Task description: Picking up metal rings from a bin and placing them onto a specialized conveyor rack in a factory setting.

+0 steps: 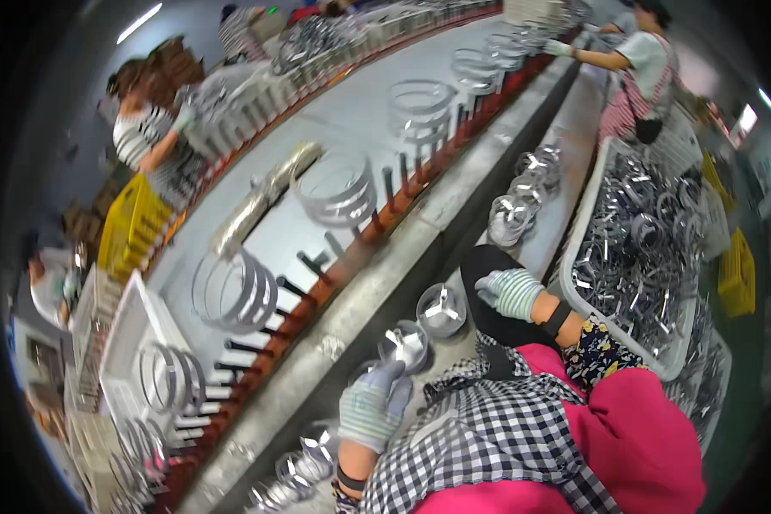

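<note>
My left hand (373, 407), in a striped knit glove, reaches down beside a row of silver metal rings. Its fingers and thumb are apart, close to a ring with a three-armed insert (403, 344); whether they touch it is unclear. Another such ring (442, 308) stands just beyond, and several more rings (304, 467) lie near my left wrist. My right hand (511, 293), gloved alike, rests with its fingers lying over a black rounded surface (495, 257). I see nothing held in it. Past it, more silver rings (522, 201) stand in a line.
A white crate (574, 283) heaped with metal rings stands on my right. Across the metal ledge (420, 218) runs a conveyor with dark upright pegs (390, 184), clear hoops (334, 184) and a wrapped roll (261, 201). Co-workers (647, 73) stand along the line. Yellow crates (133, 224) are beyond.
</note>
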`<state>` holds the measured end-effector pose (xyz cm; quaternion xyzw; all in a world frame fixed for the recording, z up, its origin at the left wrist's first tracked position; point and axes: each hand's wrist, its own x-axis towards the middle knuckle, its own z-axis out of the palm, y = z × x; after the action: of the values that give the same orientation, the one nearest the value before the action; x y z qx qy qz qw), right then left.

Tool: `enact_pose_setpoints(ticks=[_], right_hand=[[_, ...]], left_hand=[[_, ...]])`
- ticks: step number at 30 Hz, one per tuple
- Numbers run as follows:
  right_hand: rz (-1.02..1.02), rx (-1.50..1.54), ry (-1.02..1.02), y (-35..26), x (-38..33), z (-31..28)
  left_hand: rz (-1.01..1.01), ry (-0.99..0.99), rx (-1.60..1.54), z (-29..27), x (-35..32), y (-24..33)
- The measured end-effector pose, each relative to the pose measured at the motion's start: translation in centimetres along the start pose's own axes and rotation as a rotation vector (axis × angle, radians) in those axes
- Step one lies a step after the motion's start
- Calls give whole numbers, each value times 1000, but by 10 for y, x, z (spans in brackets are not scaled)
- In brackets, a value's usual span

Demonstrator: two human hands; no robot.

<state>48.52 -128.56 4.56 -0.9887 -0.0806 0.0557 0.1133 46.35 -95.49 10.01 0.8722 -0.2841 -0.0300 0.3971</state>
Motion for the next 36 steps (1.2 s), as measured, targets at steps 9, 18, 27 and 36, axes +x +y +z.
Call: enact_pose_setpoints(ticks=[9,18,27,36], right_hand=[[29,179,-181,-52,35,28],[-48,569,78,-34,61,90],[-1,648,-114,-39,71,102],[149,255,-52,-61,91,86]], left_hand=[[-277,42,172,12,-47,-28],[-585,59,66,73,-34,-50],[-528,94,114,103,-5,-73],[-671,80,79,99,1,-76]])
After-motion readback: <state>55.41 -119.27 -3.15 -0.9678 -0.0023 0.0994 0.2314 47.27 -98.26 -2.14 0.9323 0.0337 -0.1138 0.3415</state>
